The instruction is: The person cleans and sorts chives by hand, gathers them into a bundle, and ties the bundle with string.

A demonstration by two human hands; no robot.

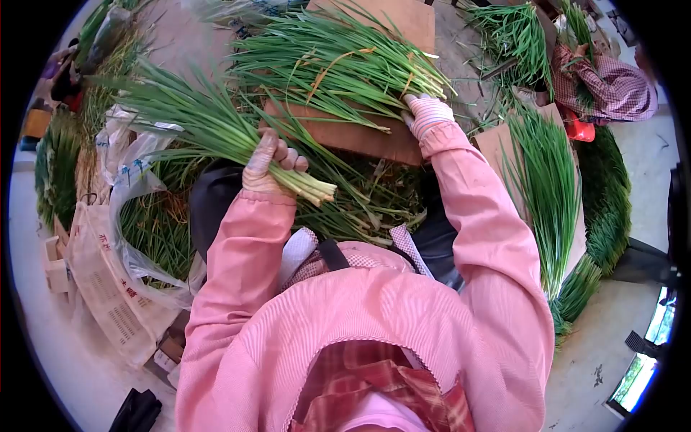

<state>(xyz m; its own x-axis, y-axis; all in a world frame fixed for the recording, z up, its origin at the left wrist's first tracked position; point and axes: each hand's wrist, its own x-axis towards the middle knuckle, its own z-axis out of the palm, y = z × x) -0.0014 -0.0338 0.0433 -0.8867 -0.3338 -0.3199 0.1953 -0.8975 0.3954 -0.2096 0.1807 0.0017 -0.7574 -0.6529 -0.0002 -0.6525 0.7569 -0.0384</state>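
My left hand [269,163], in a pale glove, is wrapped round a bunch of garlic chives [219,128]. The pale cut ends point right, and the green leaves fan out to the upper left. My right hand [430,112], in a striped glove, is at the stem end of a larger pile of garlic chives [338,61]. Its fingers close on stems at the pile's near edge and are partly hidden. This pile lies across a brown board [389,140] in front of me, with some brownish leaves mixed in.
Loose leaves [360,198] lie between my knees. To the left is a clear plastic bag [133,209] near a printed sack [108,273]. A bundle of chives [543,191] rests on cardboard at right. Another person's checked sleeve [612,90] shows at upper right.
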